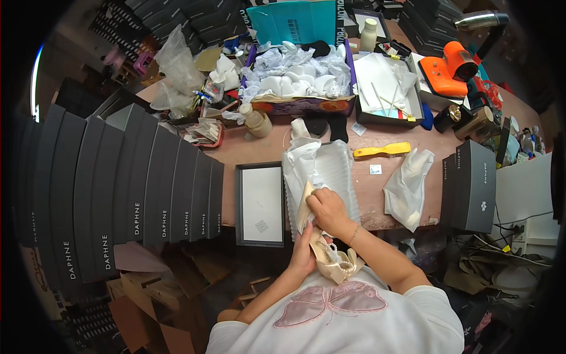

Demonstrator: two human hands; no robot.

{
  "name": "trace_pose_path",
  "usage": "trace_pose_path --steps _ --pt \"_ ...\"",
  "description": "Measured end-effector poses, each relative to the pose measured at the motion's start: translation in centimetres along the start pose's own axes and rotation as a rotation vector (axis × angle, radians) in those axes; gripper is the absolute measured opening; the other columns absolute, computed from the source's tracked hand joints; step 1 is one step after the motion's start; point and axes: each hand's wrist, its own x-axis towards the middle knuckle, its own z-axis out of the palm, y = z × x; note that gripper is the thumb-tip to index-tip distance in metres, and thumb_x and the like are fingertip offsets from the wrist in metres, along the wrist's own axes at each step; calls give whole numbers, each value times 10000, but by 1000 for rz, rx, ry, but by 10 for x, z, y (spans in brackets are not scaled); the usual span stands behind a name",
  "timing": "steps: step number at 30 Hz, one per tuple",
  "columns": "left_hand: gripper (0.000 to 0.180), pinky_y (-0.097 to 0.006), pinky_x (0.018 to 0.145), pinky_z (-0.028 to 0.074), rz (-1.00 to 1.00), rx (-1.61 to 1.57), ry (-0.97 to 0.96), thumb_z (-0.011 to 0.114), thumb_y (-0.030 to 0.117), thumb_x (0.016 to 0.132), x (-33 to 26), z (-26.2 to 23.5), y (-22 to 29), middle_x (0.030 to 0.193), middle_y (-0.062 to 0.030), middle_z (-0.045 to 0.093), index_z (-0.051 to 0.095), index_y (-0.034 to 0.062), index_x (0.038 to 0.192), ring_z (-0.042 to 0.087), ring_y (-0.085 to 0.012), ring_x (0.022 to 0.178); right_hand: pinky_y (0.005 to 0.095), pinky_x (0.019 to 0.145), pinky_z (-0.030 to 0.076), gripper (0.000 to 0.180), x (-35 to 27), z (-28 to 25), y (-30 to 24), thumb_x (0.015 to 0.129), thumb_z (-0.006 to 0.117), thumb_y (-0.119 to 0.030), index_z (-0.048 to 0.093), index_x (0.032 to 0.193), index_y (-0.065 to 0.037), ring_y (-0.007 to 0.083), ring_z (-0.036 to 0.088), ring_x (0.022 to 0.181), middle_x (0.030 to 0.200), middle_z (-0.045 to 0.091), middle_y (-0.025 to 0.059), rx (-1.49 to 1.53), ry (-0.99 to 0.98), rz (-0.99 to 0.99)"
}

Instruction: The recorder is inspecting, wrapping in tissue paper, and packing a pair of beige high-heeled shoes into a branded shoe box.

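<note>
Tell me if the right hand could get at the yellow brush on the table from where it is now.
Probably yes. The yellow brush lies in the open on the table, nothing on it. But the right hand is busy on the beige shoe and would have to let go.

The shoe (327,256) near the body is pale beige with a pearly white trim. White tissue paper (321,171) lies on the reddish-brown table (259,150). At the left, a row of dark grey boxes (135,200) carries white lettering. A yellow tool (382,150) lies right of centre, and far right sits an orange device (451,71). Far off stands a teal box lid (298,22).
</note>
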Motion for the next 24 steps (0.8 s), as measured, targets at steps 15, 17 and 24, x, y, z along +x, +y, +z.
trace_pose_path --steps 15,17,24 --pt "467 -319 620 576 17 -20 201 565 444 920 -11 -15 23 896 -124 627 526 34 1140 655 -208 699 424 730 464 269 40 72 106 716 635 -100 612 971 -18 322 609 821 843 634 128 -384 -140 71" --pt "476 -352 690 573 24 -82 182 542 416 935 -5 -32 19 975 -134 615 505 12 1184 652 -222 808 396 719 484 292 23 13 75 717 675 -124 611 982 -21 293 627 818 855 645 119 -54 -102 150" --pt "481 -384 852 509 118 -85 -68 447 423 963 3 -1 7 1099 -136 590 490 23 1226 604 -224 988 360 764 484 380 -30 -26 -5 732 732 -104 594 1081 -41 327 563 921 1025 589 119 169 63 -197"
